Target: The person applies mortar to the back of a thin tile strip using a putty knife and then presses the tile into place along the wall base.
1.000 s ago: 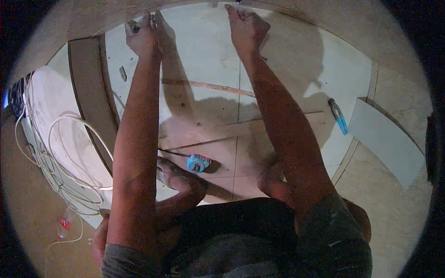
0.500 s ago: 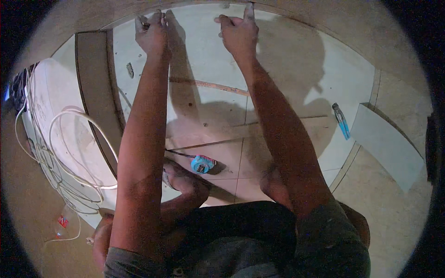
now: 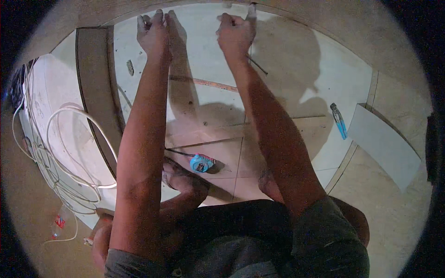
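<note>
My left hand (image 3: 153, 34) is at the far side of the pale tiled floor (image 3: 208, 51), its fingers curled in; whatever may be between them is hidden. Level with it on the right is my right hand (image 3: 236, 34), closed, with one dusty finger pointing up to the far edge. What it may grip is too small to make out. Beside the right wrist a thin dark rod (image 3: 259, 66) shows; whether it lies on the floor or is held I cannot tell. A blue tape measure (image 3: 202, 163) lies between my forearms, nearer my body.
Blue-handled pliers (image 3: 339, 121) lie at the right, near a white rectangular panel (image 3: 384, 146). A long brown board (image 3: 96, 83) stretches along the left. Beyond it, pale cable (image 3: 69, 185) lies in loops. A brown strip (image 3: 204, 82) crosses the floor between my arms.
My right hand and forearm have shifted slightly left, uncovering the thin dark rod. The left hand stays almost in place.
</note>
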Available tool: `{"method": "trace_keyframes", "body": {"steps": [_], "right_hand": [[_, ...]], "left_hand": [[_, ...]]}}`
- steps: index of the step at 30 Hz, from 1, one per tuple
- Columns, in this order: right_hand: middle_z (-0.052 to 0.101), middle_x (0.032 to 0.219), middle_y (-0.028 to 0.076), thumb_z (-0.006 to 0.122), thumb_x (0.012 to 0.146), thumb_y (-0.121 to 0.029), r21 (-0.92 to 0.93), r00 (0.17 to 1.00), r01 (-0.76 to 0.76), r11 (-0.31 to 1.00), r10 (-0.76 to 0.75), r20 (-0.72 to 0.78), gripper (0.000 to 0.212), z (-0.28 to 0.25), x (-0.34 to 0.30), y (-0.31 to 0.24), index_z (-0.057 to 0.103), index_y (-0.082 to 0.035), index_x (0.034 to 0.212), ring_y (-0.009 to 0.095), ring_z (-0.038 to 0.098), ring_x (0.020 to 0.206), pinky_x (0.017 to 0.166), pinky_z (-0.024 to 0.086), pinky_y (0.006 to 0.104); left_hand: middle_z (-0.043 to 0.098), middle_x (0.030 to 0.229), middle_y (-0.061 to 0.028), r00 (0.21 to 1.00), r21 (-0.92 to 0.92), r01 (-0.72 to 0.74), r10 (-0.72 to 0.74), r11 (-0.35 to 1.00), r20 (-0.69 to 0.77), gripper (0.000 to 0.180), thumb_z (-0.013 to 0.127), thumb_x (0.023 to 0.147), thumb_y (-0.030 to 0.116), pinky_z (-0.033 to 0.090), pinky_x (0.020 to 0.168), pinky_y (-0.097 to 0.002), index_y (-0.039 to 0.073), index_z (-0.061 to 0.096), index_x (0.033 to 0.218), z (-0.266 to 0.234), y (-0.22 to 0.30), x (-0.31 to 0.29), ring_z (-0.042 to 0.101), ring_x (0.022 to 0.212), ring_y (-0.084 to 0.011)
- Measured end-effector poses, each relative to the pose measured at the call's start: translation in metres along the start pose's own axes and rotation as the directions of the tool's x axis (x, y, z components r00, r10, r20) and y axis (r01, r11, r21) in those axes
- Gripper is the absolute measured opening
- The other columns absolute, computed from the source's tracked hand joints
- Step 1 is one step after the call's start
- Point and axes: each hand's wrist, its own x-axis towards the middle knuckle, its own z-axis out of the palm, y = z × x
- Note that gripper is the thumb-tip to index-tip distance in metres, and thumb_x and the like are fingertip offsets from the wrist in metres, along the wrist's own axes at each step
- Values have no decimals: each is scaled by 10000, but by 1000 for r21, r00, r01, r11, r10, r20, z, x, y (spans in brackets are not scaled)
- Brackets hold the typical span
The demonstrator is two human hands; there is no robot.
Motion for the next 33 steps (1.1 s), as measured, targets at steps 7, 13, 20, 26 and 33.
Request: {"method": "trace_keyframes", "body": {"steps": [7,13,20,26,33], "right_hand": [[664,649,113,623,913,-175,136,980,-154,979,134,148,218,8,5,-3,671,31,861,159,555,436,439,470,286],[696,719,145,649,901,-206,-327,968,246,912,-250,30,256,-2,11,23,693,46,903,162,664,551,491,528,271],[704,733,133,643,902,-231,93,912,-363,927,334,237,368,-15,10,-45,647,54,1134,180,685,588,533,563,282],[697,687,113,674,868,-243,-197,973,-156,968,185,139,312,-4,11,-6,644,41,991,181,684,579,521,549,309],[656,770,175,678,780,-234,-200,995,-95,975,93,-21,263,-38,-6,3,613,-12,906,366,653,720,680,526,474]], "left_hand": [[602,969,-82,984,-15,-127,124,992,-127,386,691,892,127,520,767,-314,-47,502,1181,0,-5,2,594,851,-172],[569,820,-78,964,117,-233,245,966,-107,250,664,879,165,461,677,-326,-25,503,896,-2,-12,2,504,723,-163],[588,803,-78,932,182,-236,276,954,-237,246,647,883,190,445,650,-317,-16,521,840,1,-1,0,504,723,-148],[526,1337,-197,994,234,-89,102,968,-44,663,646,914,136,524,894,-349,-40,316,1461,-14,-6,9,590,1127,-287],[595,868,-69,956,-8,-215,209,976,-205,225,684,847,105,481,636,-289,-79,609,953,2,-21,0,553,731,-130]]}}
